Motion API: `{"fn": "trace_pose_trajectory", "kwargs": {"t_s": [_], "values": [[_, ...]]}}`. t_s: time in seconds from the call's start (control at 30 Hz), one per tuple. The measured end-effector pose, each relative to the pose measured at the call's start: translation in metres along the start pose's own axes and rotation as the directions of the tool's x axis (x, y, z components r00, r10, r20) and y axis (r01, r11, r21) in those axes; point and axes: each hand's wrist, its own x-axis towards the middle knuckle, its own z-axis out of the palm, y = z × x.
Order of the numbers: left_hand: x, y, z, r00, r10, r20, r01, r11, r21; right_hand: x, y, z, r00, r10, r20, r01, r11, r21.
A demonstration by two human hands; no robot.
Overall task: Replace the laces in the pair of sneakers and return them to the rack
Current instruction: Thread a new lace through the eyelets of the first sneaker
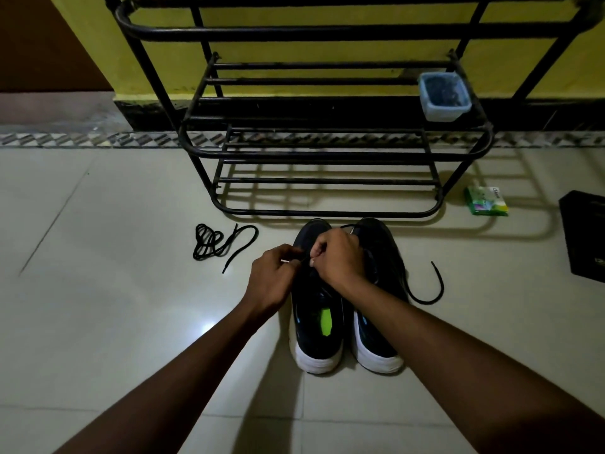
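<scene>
Sneakers (347, 352) stand side by side on the floor (131, 306), toes toward the rack (327, 212). Over the left sneaker (316, 339), the left hand (273, 273) and right hand (339, 253) pinch a black lace (306, 257) between curled fingers. A trailing lace (435, 291) curls beside the right sneaker (379, 342); a coiled lace (212, 242) lies left. A plastic tub (445, 98) sits at the rack's right end.

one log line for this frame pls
stage: lacing | left hand: pinches black lace over left sneaker | right hand: pinches same lace | loose lace: coiled on floor
</scene>
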Motion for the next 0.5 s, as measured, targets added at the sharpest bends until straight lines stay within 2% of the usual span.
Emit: {"fn": "trace_pose_trajectory", "kwargs": {"t_s": [0.17, 0.5], "values": [[-0.0011, -0.0028, 0.0012, 1.000, 0.009, -0.023, -0.010, 1.000, -0.029, 0.0002, 0.0038, -0.0030, 1.000, 0.014, 0.012, -0.015, 0.996, 0.093], [0.0047, -0.0065, -0.0030, 0.998, -0.010, 0.068, 0.018, 0.993, -0.119, -0.0066, 0.0033, -0.0037, 0.999, -0.039, -0.009, 0.039, 0.998, 0.051]]}}
